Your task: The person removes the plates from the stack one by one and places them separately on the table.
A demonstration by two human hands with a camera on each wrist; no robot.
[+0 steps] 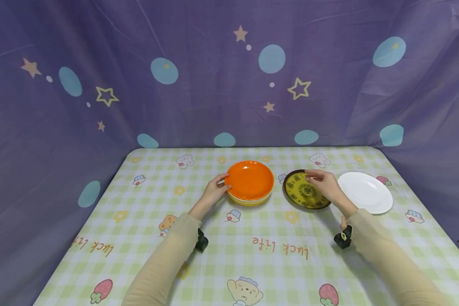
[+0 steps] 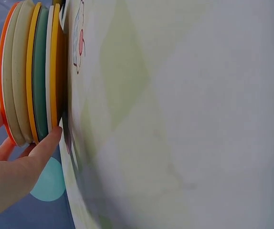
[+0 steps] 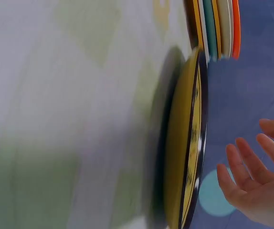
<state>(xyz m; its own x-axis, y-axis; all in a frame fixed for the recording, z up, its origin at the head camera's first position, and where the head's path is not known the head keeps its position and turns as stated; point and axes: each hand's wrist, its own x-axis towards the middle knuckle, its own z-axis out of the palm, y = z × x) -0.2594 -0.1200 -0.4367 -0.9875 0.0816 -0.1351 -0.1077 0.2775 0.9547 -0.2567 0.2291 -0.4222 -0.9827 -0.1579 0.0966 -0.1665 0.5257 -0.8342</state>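
Note:
A stack of plates with an orange plate (image 1: 250,180) on top stands at the middle of the table. The left wrist view shows cream, yellow, teal (image 2: 40,71) and white edges below the orange rim. At the stack's left side is my left hand (image 1: 213,190), its extended fingers touching the rims from the orange one down to the lowest yellow one. My right hand (image 1: 326,185) hovers over the right part of a yellow patterned plate (image 1: 307,193) with a dark rim. In the right wrist view its fingers (image 3: 251,164) are spread, loosely bent and hold nothing.
A white plate (image 1: 365,192) lies to the right of the yellow patterned one, partly behind my right hand and wrist. A checked tablecloth (image 1: 214,259) with cartoon prints covers the table. Purple curtains (image 1: 210,102) hang behind and at both sides.

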